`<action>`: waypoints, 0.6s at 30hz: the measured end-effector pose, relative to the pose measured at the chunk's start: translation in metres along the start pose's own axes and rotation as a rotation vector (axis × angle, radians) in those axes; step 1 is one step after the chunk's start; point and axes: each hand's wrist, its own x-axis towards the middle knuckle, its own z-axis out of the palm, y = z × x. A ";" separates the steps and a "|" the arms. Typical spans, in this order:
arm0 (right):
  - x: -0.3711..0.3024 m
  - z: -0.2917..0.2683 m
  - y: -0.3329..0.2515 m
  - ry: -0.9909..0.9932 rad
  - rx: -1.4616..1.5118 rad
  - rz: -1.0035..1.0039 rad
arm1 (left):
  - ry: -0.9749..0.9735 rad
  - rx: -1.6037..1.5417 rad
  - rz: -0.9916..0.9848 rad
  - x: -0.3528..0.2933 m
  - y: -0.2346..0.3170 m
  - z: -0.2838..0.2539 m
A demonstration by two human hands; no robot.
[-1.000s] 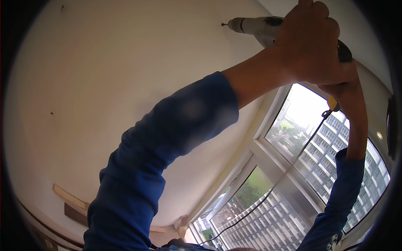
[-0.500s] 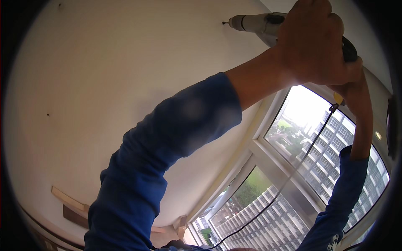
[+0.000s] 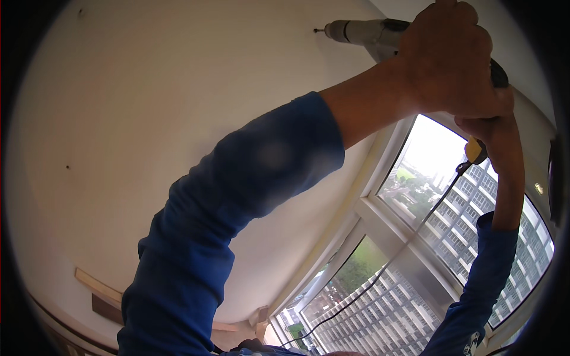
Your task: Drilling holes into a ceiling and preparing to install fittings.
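Observation:
Overhead, a grey and black power drill [image 3: 368,37] lies nearly level, its thin bit [image 3: 319,30] pointing left with the tip at the pale surface. My left hand [image 3: 449,66] is closed over the drill's rear body and hides much of it. Just below it, my right hand [image 3: 488,129] wraps the handle, most of which is covered by both hands. A yellow and black handle end [image 3: 474,151] shows beneath the right hand. From there a dark power cord [image 3: 409,240] runs down and to the left. Both forearms wear blue sleeves.
The pale surface [image 3: 178,95] has small dark holes [image 3: 67,167] at the left. Windows [image 3: 427,160] with light frames fill the lower right, tall buildings outside. A wooden ledge [image 3: 98,286] stands out at lower left. A round dark object [image 3: 556,178] is at the right rim.
The drill's body and my left hand have shifted slightly right and down. The handle's yellow end and the cord's top have swung left and down, showing more yellow. Both hands keep their hold.

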 end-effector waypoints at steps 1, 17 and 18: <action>0.000 -0.001 -0.001 0.000 0.002 0.001 | 0.001 -0.002 0.074 0.001 -0.006 -0.002; 0.009 -0.012 0.005 -0.006 -0.205 -0.255 | 0.339 0.066 0.193 -0.001 -0.018 0.029; 0.010 -0.014 0.004 -0.030 -0.219 -0.299 | 0.341 0.066 0.194 0.000 -0.017 0.028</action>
